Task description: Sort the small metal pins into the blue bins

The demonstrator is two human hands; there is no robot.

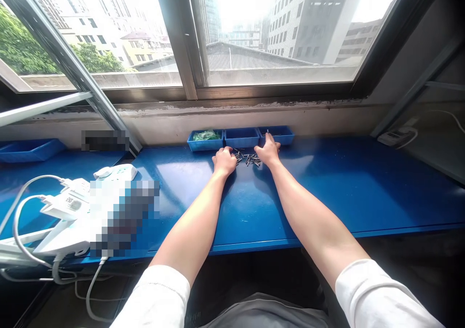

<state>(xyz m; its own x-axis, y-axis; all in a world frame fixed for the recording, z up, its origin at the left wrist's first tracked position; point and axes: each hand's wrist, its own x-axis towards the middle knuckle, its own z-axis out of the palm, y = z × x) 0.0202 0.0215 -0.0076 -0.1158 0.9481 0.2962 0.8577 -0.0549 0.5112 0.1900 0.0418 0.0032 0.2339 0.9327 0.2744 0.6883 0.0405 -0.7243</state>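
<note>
A loose pile of small, dark, metallic rod-like pieces (251,160), perhaps screws, lies on the blue tabletop (247,211). At the pile's left edge rests my left hand (224,162), its fingers curled in; what they hold, if anything, is hidden. My right hand (268,150) is raised at the front rim of the right blue bin (286,135), fingers drawn together. A tiny bright tip shows by its fingertips, too small to name. Beside that bin stand the middle blue bin (241,142) and the left blue bin (205,146), which has green plastic wrapping (206,135) inside.
White power strips with plugs and cables (69,207) take up the table's left part, beside a blurred-out patch. Farther left sits another blue tray (32,149). A metal shelf post (109,119) slants down behind. The window wall (163,124) borders the back.
</note>
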